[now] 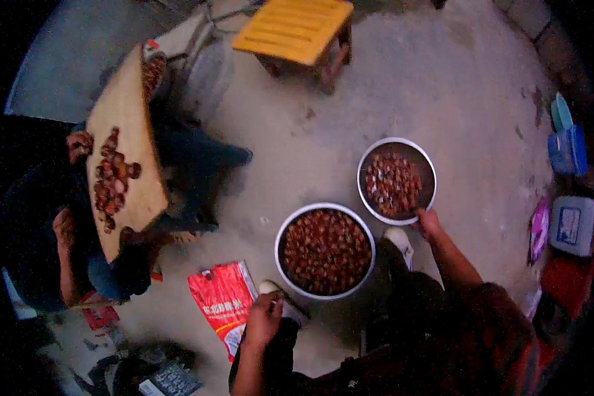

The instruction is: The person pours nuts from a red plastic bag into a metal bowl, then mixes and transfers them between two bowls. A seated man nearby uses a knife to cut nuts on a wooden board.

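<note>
My right hand (427,223) grips the near rim of a round metal basin (397,221), which holds a layer of reddish-brown pieces (392,183) that look like nuts or cut fruit. Nearer to me and to the left, a larger round metal basin (325,298) is filled with similar dark red-brown pieces (325,251). Left of that basin, my left hand (267,317) is over my knee and shoe, its fingers curled together; whether something small is between them cannot be told. A red printed plastic sack (222,297) lies flat on the floor beside my left hand.
At left a person (34,222) sits by a wooden board (128,99) bearing more brown pieces, one hand at its edge. A yellow slatted stool (294,29) stands at the top. Along the right edge are a blue container (568,151) and a grey box (572,225).
</note>
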A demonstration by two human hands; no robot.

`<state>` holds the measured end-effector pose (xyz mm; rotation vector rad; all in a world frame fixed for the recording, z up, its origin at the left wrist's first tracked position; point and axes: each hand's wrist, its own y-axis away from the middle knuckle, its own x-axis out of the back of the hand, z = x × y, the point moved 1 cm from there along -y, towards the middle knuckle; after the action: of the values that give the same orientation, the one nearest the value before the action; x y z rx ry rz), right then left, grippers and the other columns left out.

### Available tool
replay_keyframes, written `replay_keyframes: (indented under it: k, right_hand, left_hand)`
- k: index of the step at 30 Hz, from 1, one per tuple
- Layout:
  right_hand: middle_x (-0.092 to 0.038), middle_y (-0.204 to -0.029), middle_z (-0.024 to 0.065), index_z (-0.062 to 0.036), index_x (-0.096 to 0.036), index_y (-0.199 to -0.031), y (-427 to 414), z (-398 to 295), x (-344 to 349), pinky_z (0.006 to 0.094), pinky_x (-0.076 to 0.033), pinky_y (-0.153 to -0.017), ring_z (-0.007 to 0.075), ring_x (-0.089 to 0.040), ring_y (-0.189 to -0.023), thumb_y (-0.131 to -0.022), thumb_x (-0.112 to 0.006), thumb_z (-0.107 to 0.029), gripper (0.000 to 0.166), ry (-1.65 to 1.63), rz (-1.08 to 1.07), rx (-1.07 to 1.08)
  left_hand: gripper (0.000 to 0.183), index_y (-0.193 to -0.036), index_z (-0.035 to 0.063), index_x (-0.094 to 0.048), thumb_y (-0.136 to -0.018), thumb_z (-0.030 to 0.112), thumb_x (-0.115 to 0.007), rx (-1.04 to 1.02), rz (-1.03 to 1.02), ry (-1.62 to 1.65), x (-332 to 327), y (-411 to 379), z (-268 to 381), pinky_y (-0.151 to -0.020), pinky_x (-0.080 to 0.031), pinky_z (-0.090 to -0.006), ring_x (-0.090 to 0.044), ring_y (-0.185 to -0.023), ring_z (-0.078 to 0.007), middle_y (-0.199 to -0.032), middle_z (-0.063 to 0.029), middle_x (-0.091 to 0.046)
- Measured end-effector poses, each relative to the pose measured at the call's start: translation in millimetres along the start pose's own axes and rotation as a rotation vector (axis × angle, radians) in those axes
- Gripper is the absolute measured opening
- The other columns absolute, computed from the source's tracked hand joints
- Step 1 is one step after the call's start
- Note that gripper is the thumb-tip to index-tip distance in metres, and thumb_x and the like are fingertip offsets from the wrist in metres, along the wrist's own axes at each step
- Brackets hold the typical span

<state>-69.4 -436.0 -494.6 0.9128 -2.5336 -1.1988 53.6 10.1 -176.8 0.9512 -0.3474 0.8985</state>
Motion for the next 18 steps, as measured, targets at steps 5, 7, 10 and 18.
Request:
replay_keyframes:
  k: [5,7,10,18]
  right_hand:
    - [-0.059,-0.081,0.0071,-0.0003,-0.052,-0.097,48.1,-87.0,-69.7,0.0276,-0.046,-0.048,0.0169,-0.057,-0.064,-0.075,-0.053,-0.012,0.025,0.094,-0.132,0.039]
    - [-0.059,-0.080,0.0066,-0.0006,-0.052,-0.097,59.9,-125.5,-97.8,0.0289,-0.046,-0.050,0.0168,-0.056,-0.065,-0.077,-0.054,-0.017,0.026,0.098,-0.173,0.126]
    - [-0.059,-0.081,0.0057,-0.0023,-0.053,-0.098,64.9,-200.3,-161.3,0.0258,-0.047,-0.051,0.0150,-0.057,-0.065,-0.079,-0.051,-0.016,0.023,0.153,-0.259,0.206]
    - [-0.056,-0.091,0.0067,-0.0067,-0.051,-0.100,34.5,-353.2,-364.7,0.0249,-0.050,-0.053,0.0163,-0.055,-0.075,-0.084,-0.049,-0.025,0.024,0.063,-0.379,0.360]
  left_hand:
    - [0.023,-0.099,0.0009,-0.057,-0.079,0.012,-0.056,-0.188,0.075,-0.084,-3.1,-11.7,-7.7,-0.074,-0.046,-0.0370,-0.056,-0.086,-0.0346,-0.093,-0.0200,-0.057]
    - [0.023,-0.099,0.0010,-0.057,-0.079,0.012,-0.056,-0.187,0.073,-0.076,3.6,-15.5,1.5,-0.074,-0.046,-0.0372,-0.056,-0.086,-0.0346,-0.093,-0.0200,-0.057]
    - [0.023,-0.099,0.0013,-0.057,-0.078,0.012,-0.056,-0.221,0.081,-0.105,5.9,-17.3,3.8,-0.074,-0.046,-0.0374,-0.056,-0.086,-0.0346,-0.093,-0.0198,-0.057]
    - [0.023,-0.099,0.0021,-0.057,-0.078,0.009,-0.057,-0.221,0.131,-0.059,15.8,-12.9,9.6,-0.072,-0.046,-0.0377,-0.056,-0.084,-0.0345,-0.090,-0.0192,-0.057]
